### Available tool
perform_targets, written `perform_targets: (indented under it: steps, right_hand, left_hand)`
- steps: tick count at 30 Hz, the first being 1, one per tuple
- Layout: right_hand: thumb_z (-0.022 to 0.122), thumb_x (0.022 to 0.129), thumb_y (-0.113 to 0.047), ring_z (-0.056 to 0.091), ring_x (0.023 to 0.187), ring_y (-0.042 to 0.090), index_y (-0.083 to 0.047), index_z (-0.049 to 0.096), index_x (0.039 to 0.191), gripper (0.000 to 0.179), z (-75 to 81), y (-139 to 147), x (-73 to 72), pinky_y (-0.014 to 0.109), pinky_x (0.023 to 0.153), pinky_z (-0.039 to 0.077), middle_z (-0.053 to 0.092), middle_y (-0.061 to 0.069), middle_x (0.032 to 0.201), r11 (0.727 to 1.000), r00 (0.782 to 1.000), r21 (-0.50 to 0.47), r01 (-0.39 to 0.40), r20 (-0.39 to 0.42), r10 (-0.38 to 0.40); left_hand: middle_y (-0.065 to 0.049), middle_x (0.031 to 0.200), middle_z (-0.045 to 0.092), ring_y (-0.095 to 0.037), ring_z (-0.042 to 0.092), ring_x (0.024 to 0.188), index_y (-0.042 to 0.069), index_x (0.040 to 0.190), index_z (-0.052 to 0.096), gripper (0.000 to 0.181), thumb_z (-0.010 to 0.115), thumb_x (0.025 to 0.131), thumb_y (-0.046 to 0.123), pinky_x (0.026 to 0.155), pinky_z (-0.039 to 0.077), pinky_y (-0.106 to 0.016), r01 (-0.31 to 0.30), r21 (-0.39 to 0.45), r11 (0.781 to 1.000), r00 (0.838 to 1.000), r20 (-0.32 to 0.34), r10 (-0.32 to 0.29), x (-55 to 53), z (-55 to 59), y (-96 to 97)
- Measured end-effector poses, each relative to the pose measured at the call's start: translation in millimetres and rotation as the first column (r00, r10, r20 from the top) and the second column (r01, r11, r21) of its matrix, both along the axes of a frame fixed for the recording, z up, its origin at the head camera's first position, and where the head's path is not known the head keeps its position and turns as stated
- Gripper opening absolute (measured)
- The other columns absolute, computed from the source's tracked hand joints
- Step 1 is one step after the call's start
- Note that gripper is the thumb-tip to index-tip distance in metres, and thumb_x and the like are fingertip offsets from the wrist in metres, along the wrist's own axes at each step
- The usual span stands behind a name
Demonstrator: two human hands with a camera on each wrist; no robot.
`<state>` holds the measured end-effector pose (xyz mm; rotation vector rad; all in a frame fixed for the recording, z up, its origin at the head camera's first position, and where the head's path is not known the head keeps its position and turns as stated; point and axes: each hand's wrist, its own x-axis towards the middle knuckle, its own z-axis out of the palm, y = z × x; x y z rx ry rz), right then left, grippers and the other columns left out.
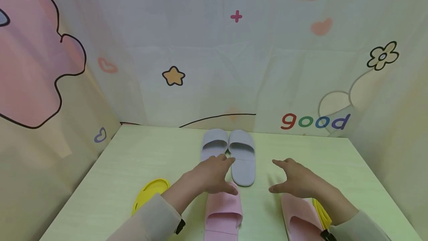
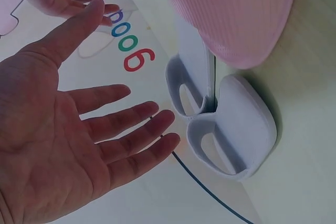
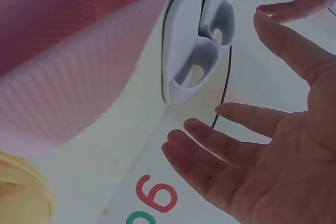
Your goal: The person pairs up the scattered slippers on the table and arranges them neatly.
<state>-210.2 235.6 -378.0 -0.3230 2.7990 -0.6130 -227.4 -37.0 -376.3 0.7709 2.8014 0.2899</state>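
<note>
My left hand (image 1: 215,174) hovers over the table's middle, fingers extended and holding nothing. Below it lies a pink slipper (image 1: 223,207), and just beyond are two grey slippers side by side. The right grey slipper (image 1: 243,170) shows almost whole, while my hand covers part of the left grey slipper (image 1: 214,135). Held above the right side, my right hand (image 1: 295,179) has its fingers spread and is likewise bare. Under that wrist sits another pink slipper (image 1: 302,211). Both palms show in the wrist views, the left palm (image 2: 63,140) and the right palm (image 3: 294,166).
A yellow slipper (image 1: 150,196) lies left of my left forearm, partly covered by the sleeve. Another yellow piece (image 1: 321,214) peeks out beside the right pink slipper, mostly hidden. The pale green table (image 1: 100,181) ends at a printed cloth backdrop (image 1: 207,47) behind and at the sides.
</note>
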Motion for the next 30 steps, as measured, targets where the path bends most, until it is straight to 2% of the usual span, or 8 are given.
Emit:
perform_targets:
  steps: [7, 11, 14, 18, 22, 25, 27, 30]
  right_hand:
    - [0.081, 0.069, -0.051, 0.057, 0.106, 0.025, -0.008, 0.045, 0.144, 0.093, -9.2, 13, 15.2, 0.05, 0.09, 0.049, 0.05, 0.018, 0.134, 1.0, 1.0, -0.009, -0.009, 0.018, 0.01]
    - [0.081, 0.068, -0.051, 0.056, 0.112, 0.027, -0.009, 0.049, 0.141, 0.09, -16.2, 20, 23.6, 0.052, 0.094, 0.047, 0.052, 0.015, 0.133, 1.0, 1.0, -0.023, 0.0, 0.019, 0.0]
    - [0.082, 0.067, -0.051, 0.054, 0.117, 0.031, -0.011, 0.052, 0.138, 0.087, -19.9, 22, 30.8, 0.054, 0.096, 0.047, 0.053, 0.013, 0.132, 1.0, 1.0, -0.003, 0.016, 0.024, -0.016]
    - [0.082, 0.066, -0.05, 0.057, 0.111, 0.027, -0.014, 0.055, 0.136, 0.083, -23.0, 25, 38.3, 0.054, 0.094, 0.048, 0.055, 0.011, 0.131, 0.998, 0.998, 0.043, 0.04, 0.056, -0.042]
    - [0.083, 0.066, -0.048, 0.058, 0.102, 0.02, -0.015, 0.058, 0.132, 0.078, -29.9, 30, 40.5, 0.05, 0.091, 0.05, 0.057, 0.009, 0.127, 0.995, 0.996, 0.086, 0.048, 0.077, -0.055]
    - [0.083, 0.067, -0.047, 0.057, 0.099, 0.019, -0.013, 0.06, 0.13, 0.076, -34.7, 32, 40.7, 0.05, 0.091, 0.05, 0.059, 0.007, 0.123, 0.994, 0.994, 0.096, 0.05, 0.096, -0.059]
    - [0.082, 0.068, -0.047, 0.056, 0.097, 0.018, -0.012, 0.06, 0.13, 0.075, -36.2, 32, 40.0, 0.05, 0.091, 0.05, 0.06, 0.007, 0.122, 0.993, 0.987, 0.092, 0.069, 0.138, -0.081]
    - [0.082, 0.068, -0.047, 0.054, 0.092, 0.018, -0.011, 0.06, 0.131, 0.076, -37.8, 33, 38.2, 0.05, 0.091, 0.05, 0.061, 0.006, 0.119, 0.992, 0.98, 0.103, 0.076, 0.175, -0.093]
  left_hand:
    - [-0.002, 0.135, 0.054, -0.023, 0.054, 0.12, 0.017, 0.146, 0.043, 0.09, 0.075, 0.073, 0.06, 0.097, 0.049, -0.038, 0.037, -0.033, 0.999, 0.999, 0.038, -0.035, 10.4, -4.8, 0.0]
    - [0.0, 0.133, 0.056, -0.02, 0.055, 0.119, 0.018, 0.143, 0.047, 0.09, 0.076, 0.07, 0.062, 0.097, 0.049, -0.035, 0.062, -0.058, 0.996, 0.997, 0.054, -0.059, 16.0, -8.1, 1.4]
    - [0.002, 0.131, 0.058, -0.019, 0.057, 0.118, 0.019, 0.14, 0.05, 0.089, 0.078, 0.068, 0.062, 0.097, 0.049, -0.034, 0.079, -0.068, 0.995, 0.994, 0.075, -0.074, 19.2, -11.1, 2.2]
    - [0.003, 0.117, 0.062, -0.017, 0.059, 0.106, 0.018, 0.134, 0.055, 0.088, 0.081, 0.063, 0.062, 0.093, 0.05, -0.032, 0.102, -0.09, 0.991, 0.992, 0.087, -0.094, 21.2, -19.7, 4.0]
    - [0.005, 0.092, 0.06, -0.012, 0.056, 0.084, 0.016, 0.111, 0.063, 0.068, 0.083, 0.062, 0.059, 0.08, 0.05, -0.027, 0.119, -0.094, 0.989, 0.989, 0.097, -0.11, 21.5, -28.1, 4.8]
    - [0.006, 0.077, 0.055, -0.011, 0.051, 0.071, 0.017, 0.089, 0.06, 0.051, 0.083, 0.065, 0.056, 0.067, 0.046, -0.026, 0.109, -0.058, 0.992, 0.988, 0.117, -0.102, 21.3, -31.2, 4.0]
    - [0.007, 0.072, 0.054, -0.011, 0.05, 0.066, 0.018, 0.081, 0.057, 0.048, 0.083, 0.066, 0.055, 0.062, 0.044, -0.026, 0.098, -0.028, 0.995, 0.988, 0.124, -0.094, 20.8, -32.7, 3.5]
    - [0.007, 0.069, 0.053, -0.011, 0.049, 0.064, 0.018, 0.077, 0.056, 0.046, 0.082, 0.067, 0.054, 0.059, 0.042, -0.026, 0.095, 0.002, 0.995, 0.989, 0.116, -0.095, 20.1, -34.0, 4.3]
